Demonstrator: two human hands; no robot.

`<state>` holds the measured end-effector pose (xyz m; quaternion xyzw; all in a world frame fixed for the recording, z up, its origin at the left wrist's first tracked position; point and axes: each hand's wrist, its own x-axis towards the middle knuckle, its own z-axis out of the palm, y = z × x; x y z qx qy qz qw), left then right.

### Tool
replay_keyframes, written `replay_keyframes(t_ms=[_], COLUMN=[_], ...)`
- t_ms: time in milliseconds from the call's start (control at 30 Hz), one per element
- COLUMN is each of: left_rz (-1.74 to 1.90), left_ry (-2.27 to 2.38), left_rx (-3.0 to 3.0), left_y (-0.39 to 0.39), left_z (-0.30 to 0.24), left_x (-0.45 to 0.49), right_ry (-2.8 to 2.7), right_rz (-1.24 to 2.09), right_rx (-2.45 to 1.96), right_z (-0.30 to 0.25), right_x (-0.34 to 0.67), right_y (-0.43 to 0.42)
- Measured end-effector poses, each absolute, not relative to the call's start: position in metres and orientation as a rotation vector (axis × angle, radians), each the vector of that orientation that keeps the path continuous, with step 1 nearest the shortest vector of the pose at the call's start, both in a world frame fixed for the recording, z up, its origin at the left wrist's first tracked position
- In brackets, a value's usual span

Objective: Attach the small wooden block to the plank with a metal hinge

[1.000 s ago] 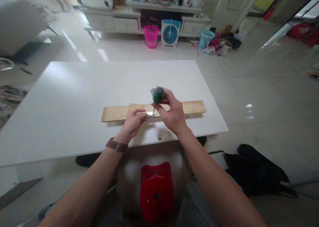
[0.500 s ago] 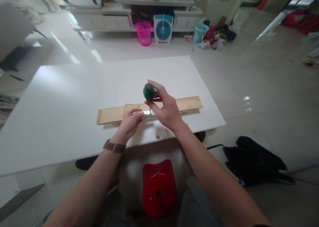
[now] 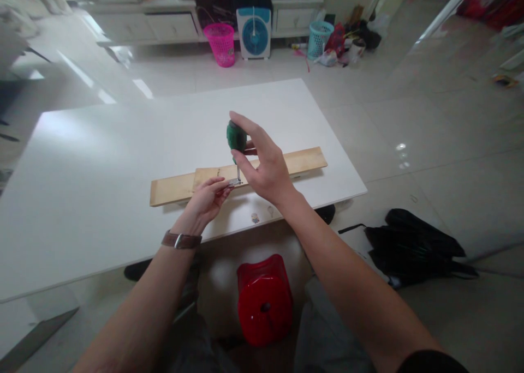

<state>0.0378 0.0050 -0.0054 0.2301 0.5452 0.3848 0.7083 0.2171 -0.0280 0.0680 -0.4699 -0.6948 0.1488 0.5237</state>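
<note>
My right hand [image 3: 266, 168] is closed around the green handle of a screwdriver [image 3: 236, 137], thumb on the near side and index finger up by the handle's top. The screwdriver's thin shaft points down, its tip at a small silver metal plate [image 3: 234, 182], possibly a hinge. My left hand [image 3: 207, 199] pinches the plate's left end against the near edge of the wood. Beneath lie overlapping light wooden boards [image 3: 172, 190], stretched left to right across the white table [image 3: 102, 171]. Any screw under the tip is too small to make out.
Two small stickers [image 3: 255, 218] mark the table's near edge. A red plastic stool [image 3: 265, 307] stands below that edge. On the floor to the right lies a black bag [image 3: 409, 247]. Beyond the table are a pink basket [image 3: 221, 46], a blue fan [image 3: 254, 35] and a blue basket [image 3: 319, 40].
The view has shifted a little, so the table sits higher and further left. My right fingers have moved on the screwdriver handle, which leans slightly differently. My left hand stays on the metal plate.
</note>
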Motion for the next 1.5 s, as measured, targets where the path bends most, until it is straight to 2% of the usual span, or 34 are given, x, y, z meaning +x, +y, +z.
replay_keyframes(t_ms=[1133, 1500], left_rz=[0.916, 0.887], left_ry=[1.284, 1.301], left_rx=[0.715, 1.089], left_y=[0.003, 0.002], left_z=[-0.027, -0.039], left_x=[0.044, 0.042], right_ry=[-1.672, -1.691], right_rz=[0.258, 0.292], right_rx=[-1.135, -1.093], right_z=[0.052, 0.044], right_x=[0.217, 0.217], right_y=[-0.026, -0.021])
